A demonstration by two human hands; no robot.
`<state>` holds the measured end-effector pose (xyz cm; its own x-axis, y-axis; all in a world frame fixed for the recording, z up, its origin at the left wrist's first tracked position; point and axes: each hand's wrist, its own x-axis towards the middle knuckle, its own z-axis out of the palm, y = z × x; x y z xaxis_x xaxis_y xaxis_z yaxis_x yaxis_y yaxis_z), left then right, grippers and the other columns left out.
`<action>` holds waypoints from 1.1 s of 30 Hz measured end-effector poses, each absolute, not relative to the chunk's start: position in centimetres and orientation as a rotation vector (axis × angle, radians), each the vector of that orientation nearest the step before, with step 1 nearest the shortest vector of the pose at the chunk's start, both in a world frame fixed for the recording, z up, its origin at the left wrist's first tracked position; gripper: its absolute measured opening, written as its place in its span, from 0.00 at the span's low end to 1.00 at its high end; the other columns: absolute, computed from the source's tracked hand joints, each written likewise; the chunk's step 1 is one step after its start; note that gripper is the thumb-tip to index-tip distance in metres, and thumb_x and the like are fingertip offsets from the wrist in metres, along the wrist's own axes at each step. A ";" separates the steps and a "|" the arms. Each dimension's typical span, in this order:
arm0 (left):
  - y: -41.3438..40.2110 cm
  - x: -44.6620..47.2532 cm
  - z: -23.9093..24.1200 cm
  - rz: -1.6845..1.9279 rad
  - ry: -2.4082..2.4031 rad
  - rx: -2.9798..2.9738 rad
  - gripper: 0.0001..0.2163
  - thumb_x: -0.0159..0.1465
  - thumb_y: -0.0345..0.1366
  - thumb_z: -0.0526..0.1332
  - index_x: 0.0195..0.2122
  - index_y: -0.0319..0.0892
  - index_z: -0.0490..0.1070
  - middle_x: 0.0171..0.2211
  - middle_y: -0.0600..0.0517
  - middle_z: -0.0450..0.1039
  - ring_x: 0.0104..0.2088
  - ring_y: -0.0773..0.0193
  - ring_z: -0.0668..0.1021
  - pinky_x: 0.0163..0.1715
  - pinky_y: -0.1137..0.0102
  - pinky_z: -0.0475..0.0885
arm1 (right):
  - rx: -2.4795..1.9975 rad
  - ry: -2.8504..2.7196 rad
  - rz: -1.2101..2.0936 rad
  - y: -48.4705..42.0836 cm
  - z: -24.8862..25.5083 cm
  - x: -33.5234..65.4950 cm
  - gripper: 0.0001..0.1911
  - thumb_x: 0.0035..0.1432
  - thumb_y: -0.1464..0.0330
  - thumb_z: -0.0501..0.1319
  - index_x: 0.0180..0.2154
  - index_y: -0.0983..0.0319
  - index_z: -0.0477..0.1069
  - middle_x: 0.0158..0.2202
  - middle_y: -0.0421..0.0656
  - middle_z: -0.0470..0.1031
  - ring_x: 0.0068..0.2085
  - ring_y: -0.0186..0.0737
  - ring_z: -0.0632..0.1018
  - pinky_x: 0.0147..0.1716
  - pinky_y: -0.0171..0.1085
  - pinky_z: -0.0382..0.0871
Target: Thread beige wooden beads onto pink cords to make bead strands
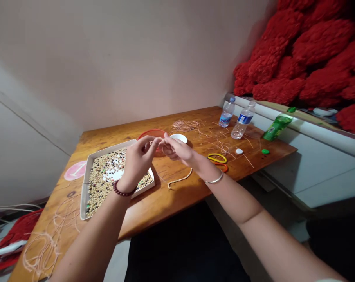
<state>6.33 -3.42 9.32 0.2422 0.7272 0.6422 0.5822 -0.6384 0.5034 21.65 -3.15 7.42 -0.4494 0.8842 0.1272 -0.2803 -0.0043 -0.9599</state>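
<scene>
My left hand (140, 156) and my right hand (177, 149) meet at the fingertips above the table, just past the tray's right edge. Both are closed in a pinch around a small pale thing, which looks like part of a string of beads; my fingers partly hide it. A length of this string of beads (180, 179) lies curved on the table and passes out of sight under my right wrist. Below my left hand is a white tray (85, 196) with loose beads, mostly beige with some dark and green. Behind my fingers sit a red round basket (152, 132) and a white bowl (179, 138).
Bundles of thin cord lie at the back (184, 125) and front left (40, 252). Yellow-and-orange-handled scissors (217, 158) rest right of my hand. Two clear bottles (225, 113) (242, 121), a green bottle (277, 127) and loose caps (238, 151) stand right. Red fluffy bundles (321, 51) are piled behind.
</scene>
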 end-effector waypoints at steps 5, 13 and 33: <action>-1.1 4.2 7.6 1.140 1.478 2.424 0.16 0.65 0.46 0.54 0.34 0.40 0.75 0.20 0.53 0.67 0.21 0.68 0.66 0.22 0.74 0.56 | -0.493 -1.167 1.796 0.2 6.3 23.6 0.14 0.62 0.62 0.55 0.27 0.62 0.58 0.20 0.30 0.46 0.17 0.24 0.45 0.14 0.25 0.39; -4.6 3.9 3.3 0.133 1.241 2.860 0.06 0.62 0.35 0.58 0.36 0.43 0.74 0.35 0.48 0.72 0.36 0.60 0.73 0.32 0.70 0.66 | -0.460 -0.669 1.824 5.1 2.6 24.9 0.08 0.64 0.70 0.50 0.31 0.62 0.60 0.21 0.32 0.54 0.17 0.25 0.52 0.13 0.23 0.45; -3.5 5.0 -0.9 -0.149 1.190 3.142 0.08 0.64 0.29 0.53 0.35 0.35 0.72 0.35 0.41 0.70 0.37 0.57 0.72 0.32 0.67 0.69 | -0.522 -0.682 1.917 5.2 -0.2 22.9 0.07 0.58 0.65 0.54 0.30 0.61 0.59 0.20 0.30 0.54 0.15 0.24 0.46 0.13 0.26 0.38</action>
